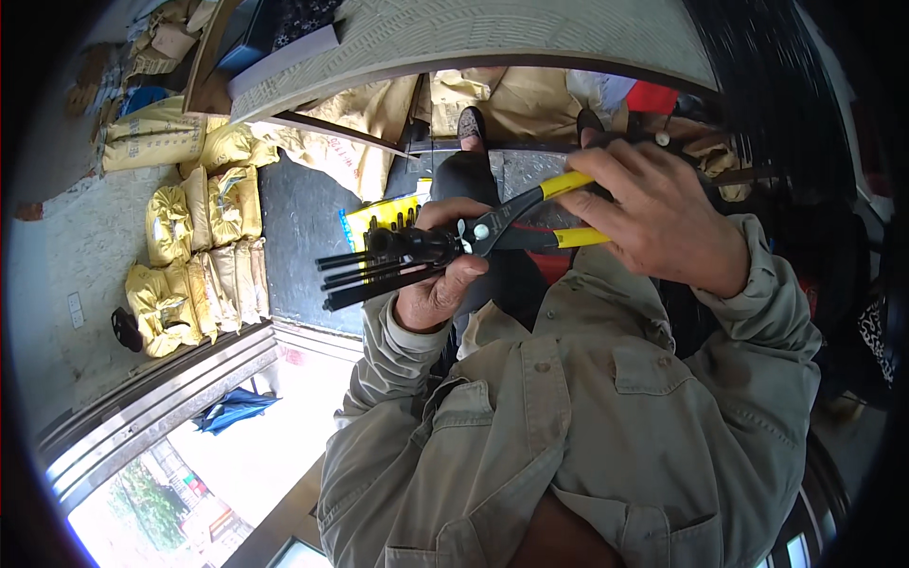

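Observation:
My right hand (pixel 653 213) is closed around the yellow-and-black handles of a pair of pliers (pixel 511 210), which are spread apart. The head of the pliers meets the end of a black object with several thin rods (pixel 417 248), where small whitish bits show. I cannot make out what the jaws grip. My left hand (pixel 436 298) wraps around that black object close to the pliers' head, and its rods stick out to the left. Part of the object is hidden by my fingers.
Beneath the rods is a yellow-and-blue packet (pixel 383 213). Yellow sacks (pixel 194 218) are stacked along the wall at left. A grey worktop (pixel 521 38) crosses the far side, with brown paper sacks (pixel 530 99) below it. A window with a blue umbrella-like thing (pixel 235 409) lies at lower left.

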Tool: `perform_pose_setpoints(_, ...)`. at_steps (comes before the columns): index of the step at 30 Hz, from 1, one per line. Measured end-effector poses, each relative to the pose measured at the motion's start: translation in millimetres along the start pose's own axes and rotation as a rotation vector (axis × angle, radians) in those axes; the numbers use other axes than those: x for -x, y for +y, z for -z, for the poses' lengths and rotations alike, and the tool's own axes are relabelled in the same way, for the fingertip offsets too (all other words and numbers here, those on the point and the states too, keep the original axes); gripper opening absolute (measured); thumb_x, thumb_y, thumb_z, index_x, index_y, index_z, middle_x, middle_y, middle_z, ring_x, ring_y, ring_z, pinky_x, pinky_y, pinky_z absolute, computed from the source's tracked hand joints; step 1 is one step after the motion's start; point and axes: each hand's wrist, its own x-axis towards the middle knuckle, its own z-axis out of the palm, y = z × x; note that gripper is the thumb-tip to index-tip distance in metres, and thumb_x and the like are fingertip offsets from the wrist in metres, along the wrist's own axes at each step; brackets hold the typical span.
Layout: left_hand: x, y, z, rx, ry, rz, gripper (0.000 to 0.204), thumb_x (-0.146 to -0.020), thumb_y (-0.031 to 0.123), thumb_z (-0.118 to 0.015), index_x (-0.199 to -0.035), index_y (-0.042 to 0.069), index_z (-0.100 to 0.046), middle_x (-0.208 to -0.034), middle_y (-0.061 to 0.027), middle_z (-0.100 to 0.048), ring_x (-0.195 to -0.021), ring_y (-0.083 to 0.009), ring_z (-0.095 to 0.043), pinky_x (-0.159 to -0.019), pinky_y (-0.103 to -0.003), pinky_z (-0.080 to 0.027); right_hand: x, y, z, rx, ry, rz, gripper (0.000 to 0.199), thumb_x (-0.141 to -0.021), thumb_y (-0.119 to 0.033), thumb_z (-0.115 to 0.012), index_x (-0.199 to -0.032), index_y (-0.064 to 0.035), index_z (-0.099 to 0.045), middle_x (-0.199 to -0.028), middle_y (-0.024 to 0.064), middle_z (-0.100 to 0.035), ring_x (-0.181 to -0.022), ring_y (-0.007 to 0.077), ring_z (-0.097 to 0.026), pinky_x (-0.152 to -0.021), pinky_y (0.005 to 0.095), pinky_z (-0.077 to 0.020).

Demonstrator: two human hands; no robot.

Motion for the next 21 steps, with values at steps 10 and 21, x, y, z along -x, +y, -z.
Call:
perform_pose_setpoints(10, -15, 7, -5, 0.078, 0.150, 0.047, 0.096, -0.070, 0.080, -0.021, -0.100, -0.006, -0.051, -0.082, -0.0076, -0.055, -0.064, -0.0093, -0.051, -0.057, -0.020, -0.042, 1, 6, -3, -0.531, -0.183, -0.126, 0.021, -0.074, -0.014, -0.062, -0.089, 0.0014, -0.058, -0.093, 0.0152, -0.055, -0.076, 0.0253, -0.059, -0.064, 0.0306, -0.0473)
perform_pose_setpoints(21, -42, -4, 10, 0.282, -0.013, 0.005, 0.085, -0.079, 0.071, -0.020, -0.091, -0.006, -0.055, -0.073, -0.0120, -0.059, -0.067, -0.0167, -0.055, -0.064, -0.028, -0.043, 3, -50, -62, -2.326, -0.330, -0.422, 0.039, -0.083, -0.044, -0.053, -0.079, -0.0058, -0.044, -0.071, 0.0161, -0.055, -0.055, 0.0184, -0.056, -0.051, 0.0248, -0.0439)
